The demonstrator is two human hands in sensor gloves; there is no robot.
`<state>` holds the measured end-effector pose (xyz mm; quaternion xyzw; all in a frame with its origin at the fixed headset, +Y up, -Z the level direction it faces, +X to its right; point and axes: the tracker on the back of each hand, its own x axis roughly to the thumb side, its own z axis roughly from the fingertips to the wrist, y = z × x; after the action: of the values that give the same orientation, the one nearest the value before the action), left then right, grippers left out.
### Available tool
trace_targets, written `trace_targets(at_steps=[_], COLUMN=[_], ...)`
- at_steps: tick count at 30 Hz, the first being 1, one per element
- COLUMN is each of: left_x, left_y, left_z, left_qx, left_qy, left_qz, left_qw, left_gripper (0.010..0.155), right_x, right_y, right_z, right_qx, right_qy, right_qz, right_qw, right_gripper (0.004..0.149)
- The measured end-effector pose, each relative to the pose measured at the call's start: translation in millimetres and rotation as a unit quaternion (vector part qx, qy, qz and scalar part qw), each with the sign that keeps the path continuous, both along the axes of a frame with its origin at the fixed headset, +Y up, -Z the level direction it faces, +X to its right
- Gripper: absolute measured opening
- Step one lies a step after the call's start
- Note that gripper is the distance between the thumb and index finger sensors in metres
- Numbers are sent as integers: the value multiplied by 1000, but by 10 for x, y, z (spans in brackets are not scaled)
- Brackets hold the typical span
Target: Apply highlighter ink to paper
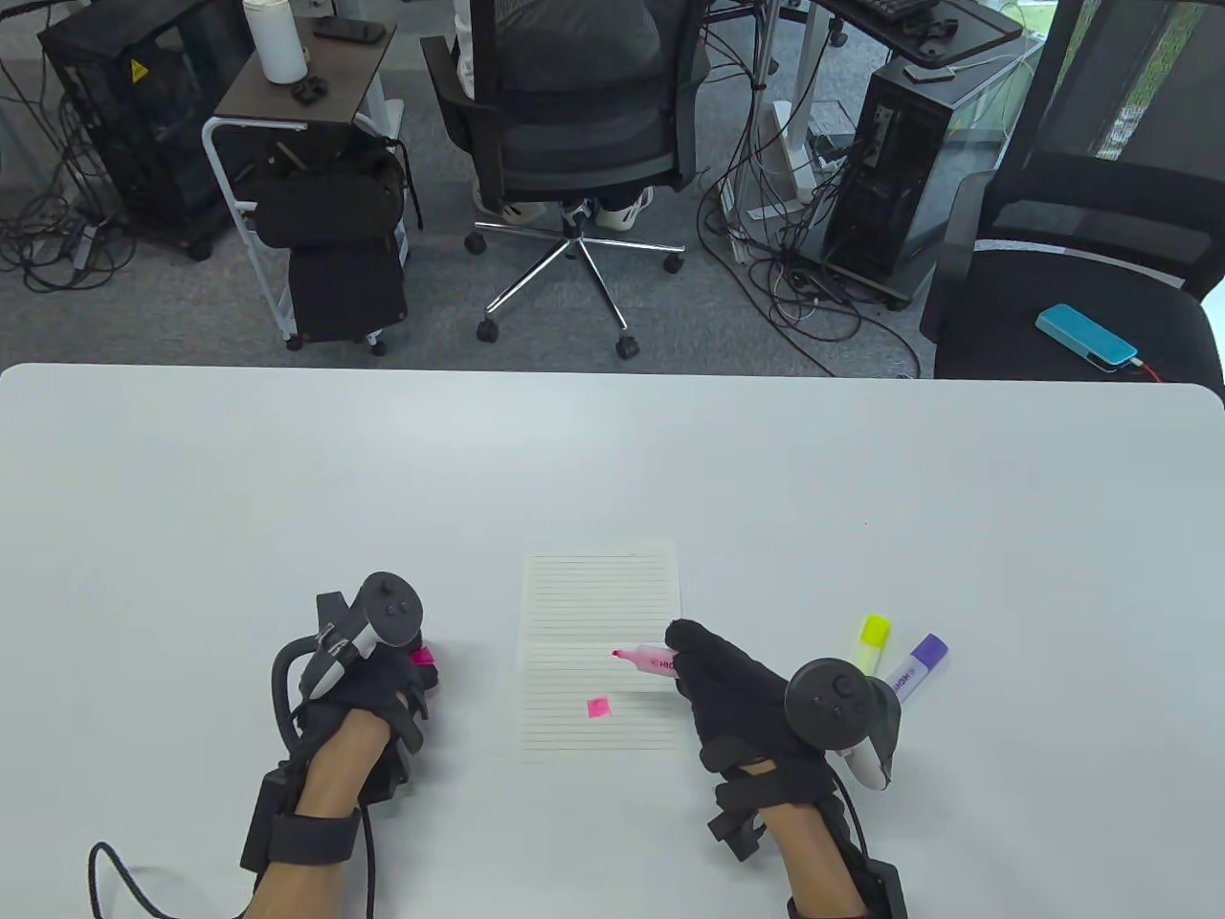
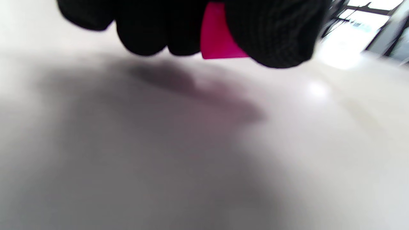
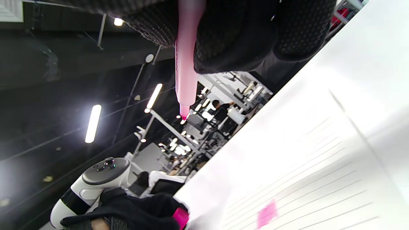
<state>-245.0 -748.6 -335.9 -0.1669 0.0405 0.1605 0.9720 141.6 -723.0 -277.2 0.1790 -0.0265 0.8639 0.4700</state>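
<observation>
Right hand (image 1: 737,694) grips the uncapped pink highlighter (image 1: 651,660), long axis crosswise, tip toward the surface's left edge over the lined paper (image 1: 600,613); left hand (image 1: 368,689) holds its pink cap (image 1: 422,657).

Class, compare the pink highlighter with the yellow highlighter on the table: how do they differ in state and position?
The pink highlighter is uncapped, its tip bared; the yellow highlighter has its cap on. The pink one is held by the right hand above the lined paper; the yellow one lies untouched on the table, right of the paper, beside a purple highlighter. Both are highlighters.
</observation>
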Motion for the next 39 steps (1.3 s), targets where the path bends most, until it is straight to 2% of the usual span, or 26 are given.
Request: trace_targets(at_steps=[2, 4, 6, 8, 16, 19, 23, 24, 26, 27, 28, 31, 33, 35, 37, 39], left_x=[132, 353, 537, 655, 789, 818, 918, 944, 1060, 1111, 1117, 1159, 1178, 1192, 1187, 1166], left_y=[102, 185, 215, 222, 250, 236, 204, 199, 189, 192, 202, 235, 261, 327, 347, 357], left_z=[44, 96, 152, 188, 252, 261, 288, 309, 356, 391, 416, 441, 470, 504, 508, 505], left_qx=[18, 24, 17, 15, -2, -2, -1, -1, 4, 7, 30, 103, 113, 152, 167, 151], left_qy=[-46, -135, -189, -205, -240, -247, -257, -263, -284, -269, -254, -224, -230, -244, -245, -250], left_qz=[94, 200, 270, 312, 342, 328, 344, 335, 350, 362, 357, 383, 385, 366, 354, 349], left_qw=[994, 970, 944, 928, 909, 912, 903, 905, 892, 893, 898, 890, 886, 885, 887, 890], left_gripper=[57, 56, 57, 57, 57, 57, 58, 60, 64, 68, 68, 58, 54, 54, 54, 54], right_x=[-9, -25, -50, -67, -144, -177, -271, -294, -362, -372, -352, -348, -353, -354, -367, -375], right_y=[16, 32, 48, 58, 48, 40, -21, -37, -60, -57, -36, 2, 6, -13, -32, -29], right_z=[5, 14, 21, 28, 33, 37, 37, 35, 40, 59, 64, 88, 82, 64, 64, 73], right_qx=[7, 14, 22, 22, 26, 20, 2, 1, -14, -16, 0, 13, 15, 6, 2, 3], right_qy=[19, 46, 74, 91, 106, 117, 143, 143, 164, 165, 155, 151, 153, 162, 172, 173], right_qz=[-23, -51, -73, -76, -24, -24, -5, -16, -23, -28, -33, -42, -39, -49, -58, -57], right_qw=[1000, 998, 994, 993, 994, 993, 990, 990, 986, 986, 987, 987, 987, 985, 983, 983], right_gripper=[42, 42, 42, 42, 41, 41, 42, 42, 44, 45, 45, 45, 45, 45, 45, 45])
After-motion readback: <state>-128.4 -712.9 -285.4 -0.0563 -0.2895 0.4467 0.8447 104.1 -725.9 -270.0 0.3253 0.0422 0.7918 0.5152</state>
